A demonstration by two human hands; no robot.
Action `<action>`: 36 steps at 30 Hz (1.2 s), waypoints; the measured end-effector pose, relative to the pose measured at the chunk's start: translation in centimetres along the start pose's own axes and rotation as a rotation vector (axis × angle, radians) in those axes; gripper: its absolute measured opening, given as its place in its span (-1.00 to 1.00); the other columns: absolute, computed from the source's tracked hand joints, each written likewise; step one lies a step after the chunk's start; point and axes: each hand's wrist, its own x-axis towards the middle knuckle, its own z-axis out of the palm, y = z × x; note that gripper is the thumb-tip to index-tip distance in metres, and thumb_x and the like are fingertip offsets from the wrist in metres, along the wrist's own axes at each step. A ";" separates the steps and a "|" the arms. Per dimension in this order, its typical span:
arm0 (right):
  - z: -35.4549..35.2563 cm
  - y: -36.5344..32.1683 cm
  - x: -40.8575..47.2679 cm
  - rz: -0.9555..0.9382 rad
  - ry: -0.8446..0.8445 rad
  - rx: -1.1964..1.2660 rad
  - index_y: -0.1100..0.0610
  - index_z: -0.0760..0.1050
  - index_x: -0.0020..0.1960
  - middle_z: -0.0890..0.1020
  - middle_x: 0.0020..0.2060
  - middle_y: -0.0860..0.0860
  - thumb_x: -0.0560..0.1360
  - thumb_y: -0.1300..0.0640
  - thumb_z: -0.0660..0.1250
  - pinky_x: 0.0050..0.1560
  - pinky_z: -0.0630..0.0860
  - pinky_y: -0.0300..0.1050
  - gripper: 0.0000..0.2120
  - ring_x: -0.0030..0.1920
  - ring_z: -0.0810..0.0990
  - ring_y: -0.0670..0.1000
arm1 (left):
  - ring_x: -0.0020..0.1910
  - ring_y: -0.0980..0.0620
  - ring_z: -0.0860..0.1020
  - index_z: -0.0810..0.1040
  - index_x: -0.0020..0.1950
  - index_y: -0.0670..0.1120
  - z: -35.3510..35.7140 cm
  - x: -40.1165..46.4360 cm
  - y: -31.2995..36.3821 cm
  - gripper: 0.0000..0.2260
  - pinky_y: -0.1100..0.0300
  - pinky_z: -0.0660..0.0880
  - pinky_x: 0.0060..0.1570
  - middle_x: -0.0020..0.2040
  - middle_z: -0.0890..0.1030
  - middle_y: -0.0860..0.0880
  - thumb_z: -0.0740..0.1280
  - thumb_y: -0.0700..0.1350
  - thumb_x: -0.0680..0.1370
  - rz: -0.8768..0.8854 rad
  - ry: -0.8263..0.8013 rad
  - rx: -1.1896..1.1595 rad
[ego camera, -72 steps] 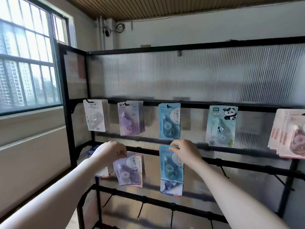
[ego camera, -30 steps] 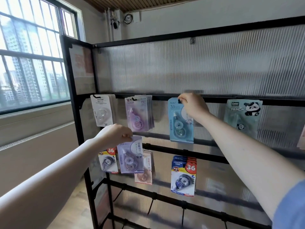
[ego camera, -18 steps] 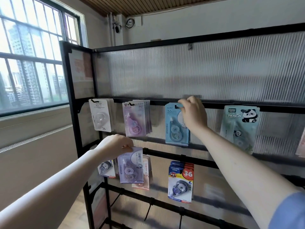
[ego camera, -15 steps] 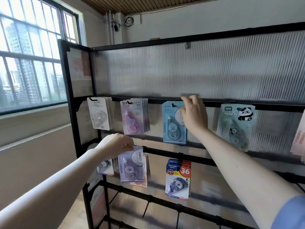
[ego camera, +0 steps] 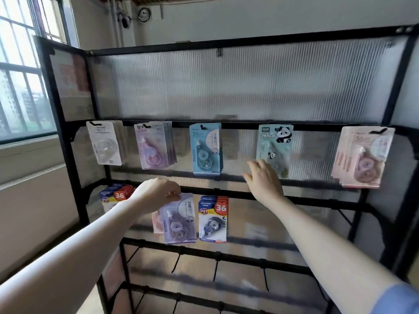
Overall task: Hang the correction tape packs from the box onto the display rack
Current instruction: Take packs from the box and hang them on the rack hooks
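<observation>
Fingers of my left hand point(ego camera: 156, 193) pinch a purple correction tape pack point(ego camera: 179, 219) by its top edge. My right hand point(ego camera: 264, 180) hangs with fingers spread, holding nothing, before the display rack point(ego camera: 226, 126).

Rack point(ego camera: 226, 125): right post and lower tiers cut off by the frame edge.
Lilac pack point(ego camera: 180, 219): top edge hidden under the left hand point(ego camera: 156, 193); whether it sits on a hook cannot be told.
Pink pack point(ego camera: 157, 223): mostly hidden behind the lilac pack.
Panda pack point(ego camera: 275, 141): lower left corner hidden by the right hand point(ego camera: 264, 182).
Red-and-blue packs point(ego camera: 116, 194): partly hidden behind the left forearm.
Small print on all packs: unreadable.
</observation>
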 end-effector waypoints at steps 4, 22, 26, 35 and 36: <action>-0.6 1.4 -2.9 0.093 -0.044 -0.029 0.18 0.37 0.34 0.47 0.23 0.11 0.59 0.02 0.17 0.06 0.46 -0.07 -0.62 0.15 0.47 0.10 | -0.11 0.02 0.56 0.59 0.01 0.08 0.0 0.4 1.1 -0.86 0.17 0.46 -0.21 -0.07 0.62 0.09 0.32 0.07 0.52 0.058 0.019 -0.030; -4.4 12.9 -11.8 0.290 -0.169 -0.226 0.11 0.35 0.36 0.45 0.23 0.10 0.61 -0.02 0.12 0.16 0.34 -0.03 -0.62 0.22 0.41 0.13 | -0.12 -0.02 0.54 0.60 0.01 0.02 4.0 2.9 14.1 -0.83 0.16 0.44 -0.20 -0.09 0.62 0.03 0.32 0.05 0.52 0.162 -0.007 -0.228; -5.1 17.3 -11.7 0.253 -0.171 -0.254 0.09 0.37 0.33 0.47 0.21 0.07 0.60 -0.02 0.13 0.12 0.35 -0.04 -0.65 0.20 0.43 0.12 | -0.07 -0.05 0.55 0.60 0.05 0.02 5.2 5.7 19.5 -0.82 0.17 0.39 -0.18 -0.03 0.64 0.02 0.30 0.04 0.53 0.169 0.008 -0.236; -3.7 23.4 -12.2 0.223 -0.190 -0.215 0.10 0.44 0.25 0.53 0.11 0.09 0.58 -0.01 0.17 0.08 0.40 -0.01 -0.69 0.10 0.50 0.12 | -0.09 -0.01 0.56 0.59 0.03 0.06 9.0 7.8 25.1 -0.84 0.20 0.34 -0.28 -0.03 0.63 0.06 0.26 0.03 0.56 0.081 0.032 -0.234; -3.5 23.6 -12.2 0.215 -0.187 -0.202 0.10 0.44 0.26 0.52 0.12 0.09 0.58 -0.01 0.17 0.08 0.40 -0.04 -0.69 0.10 0.50 0.11 | -0.09 0.00 0.56 0.59 0.03 0.06 9.3 8.0 25.2 -0.85 0.20 0.34 -0.28 -0.03 0.63 0.06 0.25 0.03 0.56 0.075 0.035 -0.227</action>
